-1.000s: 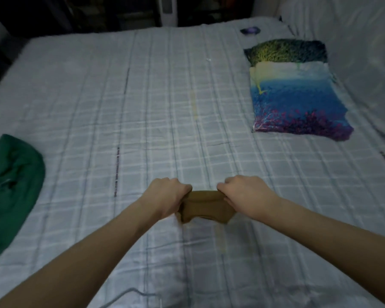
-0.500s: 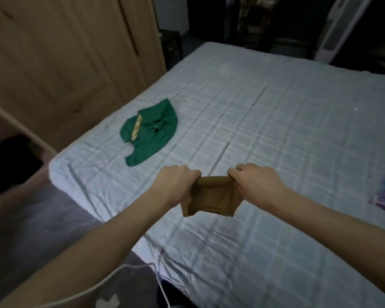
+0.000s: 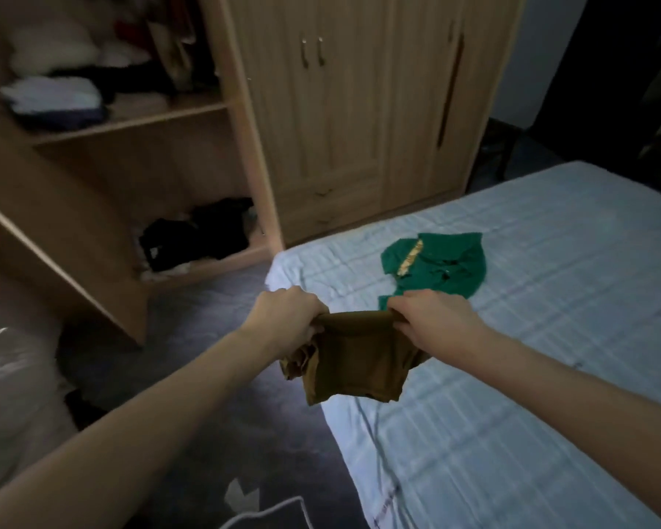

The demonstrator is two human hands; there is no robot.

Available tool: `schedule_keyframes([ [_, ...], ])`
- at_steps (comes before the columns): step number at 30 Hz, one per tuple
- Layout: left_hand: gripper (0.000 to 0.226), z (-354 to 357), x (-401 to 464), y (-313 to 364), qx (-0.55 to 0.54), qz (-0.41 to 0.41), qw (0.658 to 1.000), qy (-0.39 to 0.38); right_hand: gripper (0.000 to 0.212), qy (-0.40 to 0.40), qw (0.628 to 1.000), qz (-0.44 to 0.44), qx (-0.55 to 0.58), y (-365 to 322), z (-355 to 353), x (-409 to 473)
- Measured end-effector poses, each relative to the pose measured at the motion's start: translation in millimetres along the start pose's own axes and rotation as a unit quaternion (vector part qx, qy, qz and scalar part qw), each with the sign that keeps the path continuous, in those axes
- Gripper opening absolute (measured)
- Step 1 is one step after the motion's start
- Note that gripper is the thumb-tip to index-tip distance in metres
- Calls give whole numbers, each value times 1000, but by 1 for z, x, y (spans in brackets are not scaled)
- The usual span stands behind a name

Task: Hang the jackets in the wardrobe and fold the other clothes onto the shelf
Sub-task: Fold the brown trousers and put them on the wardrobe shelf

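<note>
Hands meet over the corner of a bed in a dim bedroom, seen from the head camera: the left hand [image 3: 287, 322] and the right hand [image 3: 437, 322] each have their fingers curled tight round an upper corner of a folded brown garment [image 3: 355, 366], which hangs between them in the air, above the edge of the mattress and the dark floor beside it. The fold looks compact, though some loose layers bunch under the left hand.

To the left stands the open wardrobe [image 3: 245, 120], its wooden shelf [image 3: 138, 118] already carrying a blurred stack of pale and dark folded clothes, with space free toward the right end. A lower compartment holds a heap of dark clothing [image 3: 199, 234]. The closed doors of the wardrobe fill the middle of the frame.

On the checked bedsheet [image 3: 531, 376], just beyond the right hand, a green garment [image 3: 439, 267] with a yellow strip lies crumpled and unfolded.

By the look of things, the brown piece is folded and only needs placing on the shelf; the green one has yet to be dealt with. Whether it counts as a jacket cannot be told from here, and no hanging rail or hung jackets can be made out clearly.
</note>
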State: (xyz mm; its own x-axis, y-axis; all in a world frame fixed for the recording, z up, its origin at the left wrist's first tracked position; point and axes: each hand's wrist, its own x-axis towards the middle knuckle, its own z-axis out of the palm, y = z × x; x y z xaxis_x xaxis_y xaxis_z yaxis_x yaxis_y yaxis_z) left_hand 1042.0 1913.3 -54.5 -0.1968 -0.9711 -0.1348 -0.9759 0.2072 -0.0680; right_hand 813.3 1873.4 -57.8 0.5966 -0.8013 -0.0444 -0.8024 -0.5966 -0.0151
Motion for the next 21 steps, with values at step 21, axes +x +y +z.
schedule_keyframes([
  [21,14,-73,-72,-301,-47,-199,977,63,10,82,976,-199,23,-205,-108,260],
])
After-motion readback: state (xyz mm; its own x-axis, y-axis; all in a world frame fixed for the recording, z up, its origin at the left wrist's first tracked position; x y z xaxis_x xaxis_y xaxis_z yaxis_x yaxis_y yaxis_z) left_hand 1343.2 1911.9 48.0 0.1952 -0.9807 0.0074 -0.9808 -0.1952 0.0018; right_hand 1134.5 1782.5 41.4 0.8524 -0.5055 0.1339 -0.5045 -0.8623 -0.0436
